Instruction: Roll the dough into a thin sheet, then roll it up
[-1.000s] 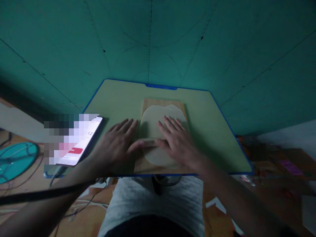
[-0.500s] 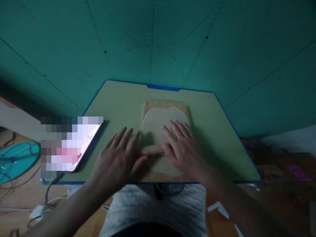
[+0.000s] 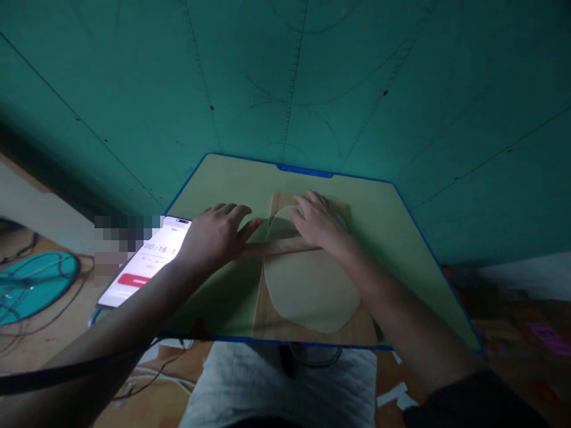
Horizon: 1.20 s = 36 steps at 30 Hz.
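Note:
A thin pale sheet of dough (image 3: pixel 312 291) lies on a wooden board (image 3: pixel 270 321). Across its upper part runs a slim wooden rolling pin (image 3: pixel 283 245). My left hand (image 3: pixel 218 232) rests on the pin's left end, beyond the board's left edge, with its thumb apart and fingers extended, slightly bent. Over the pin's right part lies my right hand (image 3: pixel 316 221), palm down and fingers reaching forward over the dough's far edge. Neither hand is wrapped around the pin. Both of its ends are hidden under the hands.
The board sits on a light green tabletop (image 3: pixel 414 297) with a blue rim. A lit phone (image 3: pixel 134 279) showing a timer leans at the left, partly behind my left forearm. Beyond stands a green wall (image 3: pixel 250 77). Cables and a teal round object (image 3: pixel 40 285) lie lower left.
Both hands have moved forward, taking the rolling pin from the dough's near half to its far part. More of the near dough now shows. The view has shifted slightly.

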Available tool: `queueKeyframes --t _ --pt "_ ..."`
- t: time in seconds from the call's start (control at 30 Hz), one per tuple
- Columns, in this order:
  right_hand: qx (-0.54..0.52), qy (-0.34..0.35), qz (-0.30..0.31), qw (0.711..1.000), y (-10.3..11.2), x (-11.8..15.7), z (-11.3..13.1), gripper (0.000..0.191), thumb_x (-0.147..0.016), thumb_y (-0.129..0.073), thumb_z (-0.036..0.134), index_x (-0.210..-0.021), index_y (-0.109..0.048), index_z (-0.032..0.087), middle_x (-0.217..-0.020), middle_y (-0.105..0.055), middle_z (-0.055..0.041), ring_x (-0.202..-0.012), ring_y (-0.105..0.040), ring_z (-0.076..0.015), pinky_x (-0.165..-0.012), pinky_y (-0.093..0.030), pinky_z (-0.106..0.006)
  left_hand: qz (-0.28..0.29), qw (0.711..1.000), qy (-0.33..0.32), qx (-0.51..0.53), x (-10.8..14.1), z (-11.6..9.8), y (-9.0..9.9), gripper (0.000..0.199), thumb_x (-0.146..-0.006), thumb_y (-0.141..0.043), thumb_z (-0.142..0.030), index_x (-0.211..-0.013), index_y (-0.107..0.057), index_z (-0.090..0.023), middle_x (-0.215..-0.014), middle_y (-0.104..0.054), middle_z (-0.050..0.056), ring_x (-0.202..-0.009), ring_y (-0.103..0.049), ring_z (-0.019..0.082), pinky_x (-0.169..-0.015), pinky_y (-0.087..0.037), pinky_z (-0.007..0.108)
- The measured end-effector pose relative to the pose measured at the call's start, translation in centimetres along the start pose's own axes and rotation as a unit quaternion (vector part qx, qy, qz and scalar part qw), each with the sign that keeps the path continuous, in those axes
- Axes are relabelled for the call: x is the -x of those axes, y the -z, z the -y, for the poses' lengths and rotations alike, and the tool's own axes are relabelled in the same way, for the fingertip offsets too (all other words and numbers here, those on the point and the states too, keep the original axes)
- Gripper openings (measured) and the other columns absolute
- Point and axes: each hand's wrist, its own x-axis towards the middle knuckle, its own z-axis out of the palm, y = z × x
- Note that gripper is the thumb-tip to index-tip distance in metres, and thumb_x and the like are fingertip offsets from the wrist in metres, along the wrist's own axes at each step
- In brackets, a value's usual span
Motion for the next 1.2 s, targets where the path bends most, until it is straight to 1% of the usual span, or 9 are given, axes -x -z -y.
queueKeyframes --t 0.13,0.3,0.47,0.6,0.7,0.87,0.97,1.1,1.2 --pt "0.007 0.058 -0.017 0.998 0.5 5.7 0.5 0.046 -0.103 -0.039 0.035 -0.138 -0.058 0.012 -0.148 -0.054 -0.0191 -0.138 -0.048 -0.0331 -0.115 -0.035 -0.050 0.042 0.998 -0.039 0.025 4.1 -2.2 0.1 0.056 -0.104 -0.030 -0.056 -0.119 -0.065 -0.015 -0.107 -0.073 0.016 -0.093 -0.070 0.031 -0.076 -0.055 0.043" --pt "0.026 0.113 -0.027 0.993 0.5 11.9 0.6 0.057 -0.103 -0.040 0.046 -0.147 -0.051 0.012 -0.155 -0.047 -0.0211 -0.146 -0.038 -0.0358 -0.120 -0.026 -0.057 -0.007 0.995 -0.099 -0.016 7.1 -3.4 -0.5 0.058 -0.100 -0.037 -0.060 -0.128 -0.062 -0.016 -0.141 -0.059 0.021 -0.130 -0.054 0.038 -0.101 -0.047 0.052" --pt "0.014 0.068 -0.054 0.996 0.1 5.9 -0.9 0.055 -0.103 -0.042 0.046 -0.143 -0.054 0.011 -0.150 -0.051 -0.0210 -0.141 -0.043 -0.0341 -0.118 -0.030 -0.050 0.019 0.998 -0.038 -0.037 0.0 -1.3 -1.5 0.062 -0.101 -0.033 -0.059 -0.131 -0.062 -0.014 -0.133 -0.063 0.021 -0.124 -0.058 0.037 -0.096 -0.049 0.052" --pt "0.004 -0.002 -0.052 0.999 0.9 0.4 -2.0 0.040 -0.105 -0.038 0.035 -0.122 -0.067 0.013 -0.131 -0.064 -0.0184 -0.126 -0.054 -0.0288 -0.109 -0.039 -0.044 0.020 0.999 0.005 -0.028 -6.1 -0.1 -1.9 0.057 -0.104 -0.028 -0.049 -0.113 -0.069 -0.011 -0.117 -0.069 0.020 -0.109 -0.064 0.033 -0.092 -0.050 0.047" --pt "0.000 -0.018 -0.056 0.998 1.1 1.4 -1.6 0.039 -0.105 -0.036 0.033 -0.117 -0.068 0.014 -0.125 -0.066 -0.0162 -0.122 -0.056 -0.0279 -0.107 -0.041 -0.042 0.012 1.000 0.011 -0.024 -5.6 -0.3 -2.0 0.057 -0.105 -0.025 -0.047 -0.112 -0.069 -0.011 -0.112 -0.071 0.019 -0.105 -0.066 0.031 -0.090 -0.051 0.045" --pt "0.016 0.099 -0.048 0.994 0.3 9.2 0.8 0.060 -0.103 -0.038 0.055 -0.144 -0.054 0.013 -0.150 -0.052 -0.0206 -0.140 -0.044 -0.0352 -0.116 -0.032 -0.054 0.004 0.997 -0.049 -0.052 2.3 -1.1 -1.7 0.074 -0.101 -0.025 -0.065 -0.136 -0.057 -0.009 -0.135 -0.062 0.026 -0.124 -0.058 0.039 -0.094 -0.051 0.053" --pt "0.023 0.121 -0.045 0.991 0.0 10.3 1.0 0.062 -0.103 -0.038 0.056 -0.146 -0.052 0.014 -0.153 -0.049 -0.0212 -0.143 -0.041 -0.0352 -0.118 -0.027 -0.056 0.004 0.996 -0.061 -0.065 4.0 -1.2 -1.6 0.078 -0.098 -0.029 -0.070 -0.141 -0.053 -0.010 -0.138 -0.059 0.027 -0.127 -0.056 0.040 -0.095 -0.051 0.054" --pt "0.016 0.063 -0.060 0.996 0.1 4.6 -1.0 0.056 -0.102 -0.043 0.052 -0.141 -0.057 0.014 -0.143 -0.057 -0.0198 -0.132 -0.051 -0.0331 -0.113 -0.035 -0.050 0.029 0.997 -0.019 -0.067 -1.4 -0.9 -2.1 0.061 -0.102 -0.030 -0.058 -0.133 -0.061 -0.015 -0.132 -0.064 0.021 -0.120 -0.062 0.035 -0.095 -0.051 0.049" --pt "0.045 -0.046 -0.068 0.996 0.6 -0.6 -2.6 0.048 -0.103 -0.041 0.047 -0.123 -0.068 0.011 -0.127 -0.065 -0.0209 -0.121 -0.057 -0.0330 -0.108 -0.038 -0.051 0.038 0.997 0.032 -0.051 -6.9 -0.8 -2.5 0.050 -0.102 -0.033 -0.045 -0.117 -0.069 -0.013 -0.124 -0.067 0.020 -0.112 -0.065 0.033 -0.092 -0.051 0.045"
